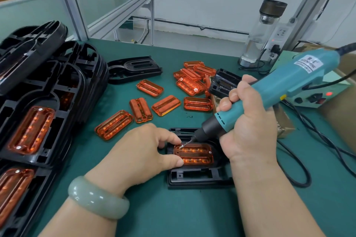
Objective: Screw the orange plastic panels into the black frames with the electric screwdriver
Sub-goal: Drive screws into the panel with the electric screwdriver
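While at panel (194,155) edge, screwdriver (269,90).

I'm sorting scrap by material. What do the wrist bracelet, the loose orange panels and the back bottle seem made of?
Bracelet: smooth, milky pale green, perhaps jade or glass. Orange panels: glossy translucent plastic, ribs showing through. Bottle: clear glass or hard plastic, with a dark matte cap.

White label (307,64) on electric screwdriver (279,90), lettering too blurred to read
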### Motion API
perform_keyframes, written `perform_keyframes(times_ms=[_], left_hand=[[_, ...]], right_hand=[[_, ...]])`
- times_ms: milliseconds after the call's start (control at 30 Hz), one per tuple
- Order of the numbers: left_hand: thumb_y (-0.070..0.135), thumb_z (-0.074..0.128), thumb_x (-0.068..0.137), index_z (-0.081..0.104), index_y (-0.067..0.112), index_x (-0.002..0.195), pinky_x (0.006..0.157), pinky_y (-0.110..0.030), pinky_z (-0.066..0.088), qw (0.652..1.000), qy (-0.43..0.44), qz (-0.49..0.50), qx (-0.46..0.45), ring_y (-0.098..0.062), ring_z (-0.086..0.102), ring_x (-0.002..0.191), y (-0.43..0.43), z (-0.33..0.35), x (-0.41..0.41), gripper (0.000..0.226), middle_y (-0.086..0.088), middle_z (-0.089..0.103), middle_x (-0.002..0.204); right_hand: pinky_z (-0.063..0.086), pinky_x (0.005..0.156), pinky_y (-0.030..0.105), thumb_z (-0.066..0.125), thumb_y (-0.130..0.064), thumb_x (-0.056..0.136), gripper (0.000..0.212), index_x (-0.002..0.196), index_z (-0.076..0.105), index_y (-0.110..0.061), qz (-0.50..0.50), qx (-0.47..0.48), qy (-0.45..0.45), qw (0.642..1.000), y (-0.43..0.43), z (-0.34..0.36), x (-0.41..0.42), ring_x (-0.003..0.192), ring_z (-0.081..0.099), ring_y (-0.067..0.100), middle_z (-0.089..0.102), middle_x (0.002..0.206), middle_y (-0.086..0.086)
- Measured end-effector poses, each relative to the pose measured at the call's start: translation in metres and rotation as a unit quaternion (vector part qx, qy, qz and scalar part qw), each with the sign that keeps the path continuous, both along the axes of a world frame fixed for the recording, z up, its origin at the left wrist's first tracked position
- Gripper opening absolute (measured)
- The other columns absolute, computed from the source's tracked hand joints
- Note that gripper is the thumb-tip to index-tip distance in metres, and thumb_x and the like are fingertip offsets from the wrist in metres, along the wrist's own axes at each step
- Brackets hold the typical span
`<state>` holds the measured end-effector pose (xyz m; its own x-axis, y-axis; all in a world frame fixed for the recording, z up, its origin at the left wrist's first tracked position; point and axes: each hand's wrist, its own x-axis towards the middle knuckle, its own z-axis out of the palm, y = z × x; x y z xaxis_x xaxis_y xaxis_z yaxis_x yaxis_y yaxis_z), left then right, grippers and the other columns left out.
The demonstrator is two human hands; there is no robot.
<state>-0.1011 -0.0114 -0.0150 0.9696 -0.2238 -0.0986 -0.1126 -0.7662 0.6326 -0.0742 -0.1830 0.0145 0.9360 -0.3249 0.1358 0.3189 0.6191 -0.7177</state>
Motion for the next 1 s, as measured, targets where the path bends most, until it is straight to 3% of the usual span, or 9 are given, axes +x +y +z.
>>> perform_keyframes(times_ms=[367, 667, 867, 1000], left_hand=[[0.052, 0.076, 0.066, 0.062, 0.051, 0.106, 0.081, -0.027, 0.046, 1.0, 0.004, -0.008, 0.01, -0.001, 0.053, 0.084, 0.002, 0.0, 0.0, 0.042, 0.019, 0.053, 0.087], [0.054, 0.076, 0.063, 0.063, 0.053, 0.099, 0.075, -0.024, 0.044, 1.0, -0.007, 0.001, 0.009, 0.002, 0.052, 0.079, 0.002, -0.004, 0.001, 0.038, 0.019, 0.054, 0.083], [0.054, 0.075, 0.064, 0.063, 0.051, 0.102, 0.077, -0.025, 0.046, 1.0, -0.009, 0.0, 0.015, 0.003, 0.052, 0.079, 0.001, -0.003, 0.001, 0.04, 0.02, 0.053, 0.082], [0.055, 0.075, 0.065, 0.062, 0.052, 0.103, 0.076, -0.025, 0.046, 1.0, -0.008, -0.004, 0.016, 0.001, 0.052, 0.079, 0.0, -0.002, 0.001, 0.04, 0.019, 0.052, 0.081]], right_hand=[[0.043, 0.049, 0.022, 0.059, -0.009, 0.081, 0.016, 0.094, 0.057, -0.016, 0.001, -0.056, -0.02, 0.998, 0.006, 0.0, -0.002, 0.046, 0.048, 0.011, 0.051, 0.059, -0.003], [0.042, 0.05, 0.024, 0.059, -0.009, 0.08, 0.017, 0.096, 0.055, -0.015, 0.004, -0.097, -0.026, 0.995, 0.011, 0.002, -0.006, 0.046, 0.046, 0.014, 0.049, 0.055, -0.004], [0.043, 0.053, 0.024, 0.056, -0.005, 0.082, 0.017, 0.097, 0.055, -0.014, 0.015, -0.136, -0.073, 0.988, 0.015, 0.004, -0.009, 0.046, 0.046, 0.014, 0.048, 0.058, -0.003], [0.043, 0.054, 0.023, 0.057, -0.003, 0.083, 0.02, 0.095, 0.058, -0.019, 0.076, -0.188, -0.13, 0.971, 0.017, 0.005, -0.008, 0.045, 0.047, 0.012, 0.05, 0.057, -0.006]])
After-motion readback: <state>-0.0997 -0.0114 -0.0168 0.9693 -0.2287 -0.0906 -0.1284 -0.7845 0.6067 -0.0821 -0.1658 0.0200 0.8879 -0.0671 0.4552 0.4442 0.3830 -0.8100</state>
